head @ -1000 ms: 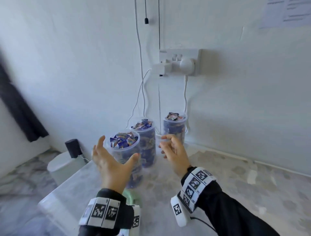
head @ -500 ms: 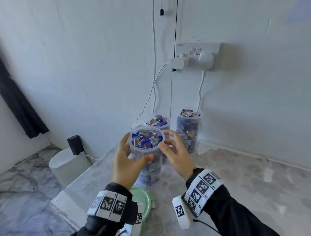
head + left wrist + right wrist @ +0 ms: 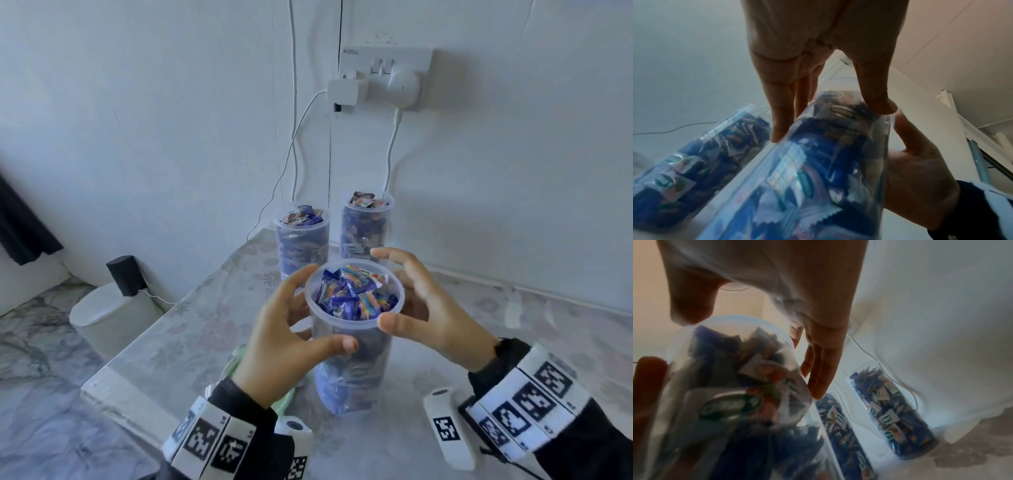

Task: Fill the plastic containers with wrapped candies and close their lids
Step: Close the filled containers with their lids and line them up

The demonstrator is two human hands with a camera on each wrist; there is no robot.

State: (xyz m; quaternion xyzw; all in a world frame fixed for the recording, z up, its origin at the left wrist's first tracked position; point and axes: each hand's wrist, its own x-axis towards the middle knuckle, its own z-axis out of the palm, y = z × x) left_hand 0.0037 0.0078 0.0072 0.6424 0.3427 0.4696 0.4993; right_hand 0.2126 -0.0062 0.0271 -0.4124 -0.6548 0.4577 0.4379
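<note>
A clear lidless plastic container [image 3: 352,370], full to the rim with blue wrapped candies [image 3: 356,294], stands nearest me on the table. My left hand [image 3: 325,308] grips its upper wall, thumb in front and fingers behind. My right hand [image 3: 382,287] holds it from the right, thumb on the rim and fingers curved round the far side. The left wrist view shows my left hand [image 3: 830,113] on the container [image 3: 818,178]. The right wrist view shows my right hand [image 3: 754,348] around the container [image 3: 735,402]. Two more filled, lidless containers [image 3: 301,240] [image 3: 366,229] stand by the wall.
A pale green lid [image 3: 236,366] lies on the table, partly hidden under my left wrist. Charger cables hang from a wall socket [image 3: 383,75] behind the far containers. The table's left edge [image 3: 113,383] drops to the floor, where a white bin [image 3: 109,315] stands.
The near container has come away from the other two toward me. My right hand, free a second ago, has closed round it beside my left hand.
</note>
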